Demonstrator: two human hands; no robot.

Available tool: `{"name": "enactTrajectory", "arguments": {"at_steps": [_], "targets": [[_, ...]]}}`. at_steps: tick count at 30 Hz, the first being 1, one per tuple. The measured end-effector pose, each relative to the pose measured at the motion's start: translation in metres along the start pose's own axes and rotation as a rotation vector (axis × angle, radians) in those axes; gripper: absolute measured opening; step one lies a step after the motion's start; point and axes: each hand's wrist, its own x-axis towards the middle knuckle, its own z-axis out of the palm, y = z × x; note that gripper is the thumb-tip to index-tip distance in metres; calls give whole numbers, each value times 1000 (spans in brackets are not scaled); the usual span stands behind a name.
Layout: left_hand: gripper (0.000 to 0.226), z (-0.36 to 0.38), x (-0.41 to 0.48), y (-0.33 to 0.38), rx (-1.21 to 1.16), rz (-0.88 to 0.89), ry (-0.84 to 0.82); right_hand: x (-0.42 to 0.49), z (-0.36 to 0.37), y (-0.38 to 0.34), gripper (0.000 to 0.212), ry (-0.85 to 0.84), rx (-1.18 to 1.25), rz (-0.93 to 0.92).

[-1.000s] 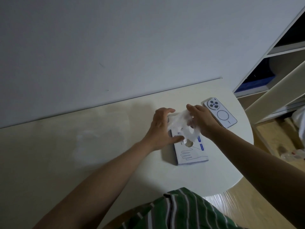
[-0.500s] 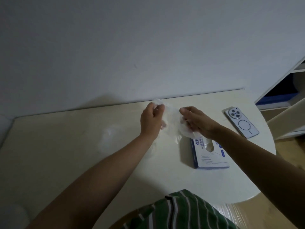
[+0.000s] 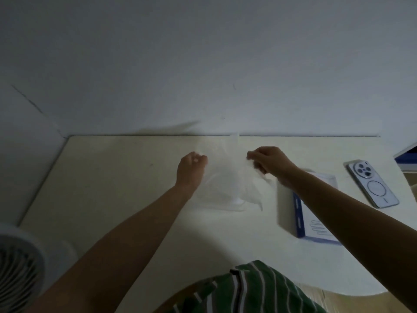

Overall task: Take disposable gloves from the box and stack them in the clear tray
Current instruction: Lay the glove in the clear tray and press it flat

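A thin, limp, likely slippery glove (image 3: 228, 177) is pinched at opposite edges by the left hand (image 3: 191, 168) and right hand (image 3: 268, 163), where it is judged best held.

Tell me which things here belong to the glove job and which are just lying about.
Job:
glove, pinched between left hand and right hand
box

Lying about:
phone
fan
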Motion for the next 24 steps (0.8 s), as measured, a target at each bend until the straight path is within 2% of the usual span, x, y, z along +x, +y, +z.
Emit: {"name": "enactTrajectory", "arguments": {"at_steps": [2, 5, 7, 9, 12, 14, 16, 17, 18, 20, 21, 22, 24], "targets": [[21, -9, 3, -8, 148, 38, 68, 2, 14, -6, 24, 147, -75, -70], [22, -23, 4, -18, 378, 112, 144, -2, 34, -21, 29, 404, -318, -470], [20, -29, 3, -20, 484, 146, 168, -6, 45, -31, 21, 363, -391, -733], [19, -33, 4, -21, 592, 192, 181, -6, 59, -35, 19, 175, -523, -829], [17, -36, 6, -22, 729, 257, 157, -1, 79, -23, 31, -147, -757, -581], [15, -35, 8, -22, 794, 244, 98, 4, 91, -9, 44, -258, -906, -401], [30, -32, 8, -23, 829, 224, 64, 7, 99, 0, 55, -307, -962, -308], [41, -31, 7, -24, 875, 286, 74, 8, 103, 4, 59, -324, -971, -285], [47, -30, 6, -24, 938, 431, 112, 8, 106, 7, 62, -337, -975, -268], [41, -25, 6, -22, 1005, 762, 119, 10, 113, 12, 66, -357, -976, -245], [35, -22, 7, -23, 1015, 865, 47, 10, 116, 14, 68, -372, -979, -243], [28, -19, 8, -23, 1016, 866, -79, 11, 118, 14, 71, -386, -990, -243], [28, -16, 13, -28, 1038, 609, -319, 13, 121, 15, 75, -405, -1022, -231]]}}
